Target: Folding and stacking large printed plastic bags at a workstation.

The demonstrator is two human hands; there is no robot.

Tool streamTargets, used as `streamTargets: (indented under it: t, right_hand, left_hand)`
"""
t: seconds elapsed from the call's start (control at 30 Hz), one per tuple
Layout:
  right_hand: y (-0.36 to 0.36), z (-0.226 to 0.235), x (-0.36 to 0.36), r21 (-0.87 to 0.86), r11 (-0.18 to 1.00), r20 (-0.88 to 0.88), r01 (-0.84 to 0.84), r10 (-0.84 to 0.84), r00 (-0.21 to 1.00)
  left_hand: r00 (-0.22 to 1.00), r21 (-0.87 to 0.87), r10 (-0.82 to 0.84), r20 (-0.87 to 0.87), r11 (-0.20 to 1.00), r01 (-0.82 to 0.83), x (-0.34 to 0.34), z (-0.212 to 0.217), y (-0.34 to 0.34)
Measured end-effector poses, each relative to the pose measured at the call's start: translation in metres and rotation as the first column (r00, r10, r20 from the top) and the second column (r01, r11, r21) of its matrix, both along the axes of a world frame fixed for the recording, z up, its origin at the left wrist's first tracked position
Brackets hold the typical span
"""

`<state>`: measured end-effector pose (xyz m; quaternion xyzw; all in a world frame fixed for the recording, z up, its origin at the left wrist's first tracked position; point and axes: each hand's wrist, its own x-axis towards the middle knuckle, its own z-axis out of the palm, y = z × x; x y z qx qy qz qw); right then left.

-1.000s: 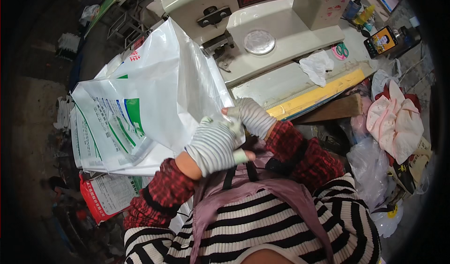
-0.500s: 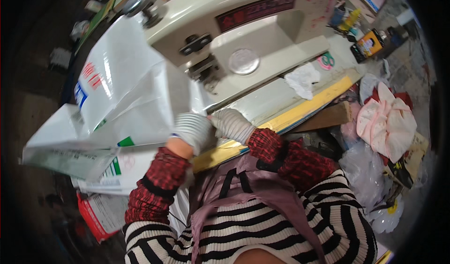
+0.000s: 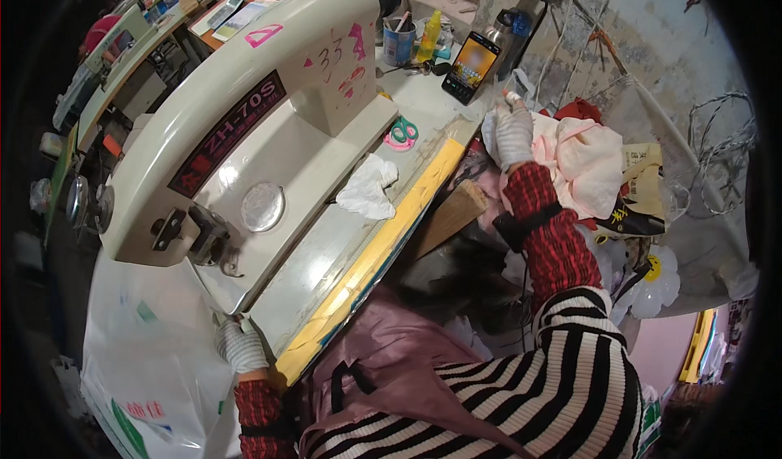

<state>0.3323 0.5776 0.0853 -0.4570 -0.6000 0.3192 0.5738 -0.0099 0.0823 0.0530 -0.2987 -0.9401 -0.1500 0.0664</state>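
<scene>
My left hand (image 3: 241, 345), in a striped glove with bare fingertips, is closed on the edge of a large white plastic sack (image 3: 155, 337) beside the sewing machine's bed. The sack hangs under and left of the machine head (image 3: 191, 235). My right hand (image 3: 512, 133), gloved the same way, is stretched far out to the right, fingers extended and nothing visible in them. It is near a phone (image 3: 471, 68) with a lit screen, which leans upright at the table's far end, and beside a pale pink cloth (image 3: 582, 162).
On the machine table lie a crumpled white cloth (image 3: 368, 186) and green-and-pink scissors (image 3: 401, 133). Behind stand a blue pen cup (image 3: 399, 42), a yellow bottle (image 3: 428, 37) and a dark flask (image 3: 507, 31). A wooden board (image 3: 450, 219) juts out below the yellow table edge (image 3: 366, 284).
My view has swung right. My right hand has left the spot beside my left hand and reached out toward the phone. My left hand stays at the sack beside the machine bed.
</scene>
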Motion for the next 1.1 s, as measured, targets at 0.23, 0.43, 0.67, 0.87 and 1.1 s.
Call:
streamTargets:
  t: [0.23,0.43,0.67,0.87,1.1]
  right_hand:
    - [0.063,0.064,0.008,0.246,0.951,0.606,0.189,-0.303,0.736]
    - [0.088,0.109,-0.010,0.505,0.799,0.863,-0.327,-0.471,0.184]
    - [0.119,0.124,-0.033,0.239,0.833,0.908,-0.499,-0.374,-0.189]
    - [0.108,0.142,-0.063,0.109,0.849,0.798,-0.517,-0.385,-0.463]
    - [0.111,0.146,-0.066,-0.006,0.840,0.871,-0.543,-0.263,-0.416]
  left_hand:
    - [0.998,0.187,0.057,0.041,0.980,-0.064,0.012,-0.005,-0.009]
    - [0.996,0.261,0.064,0.065,0.962,-0.079,0.010,-0.012,-0.014]
    - [0.996,0.231,0.083,0.028,0.969,-0.087,0.012,0.002,-0.005]
    - [1.000,0.323,0.014,0.006,0.946,-0.016,0.005,-0.009,-0.008]
    - [0.997,0.182,0.057,0.053,0.981,-0.066,0.006,-0.007,-0.013]
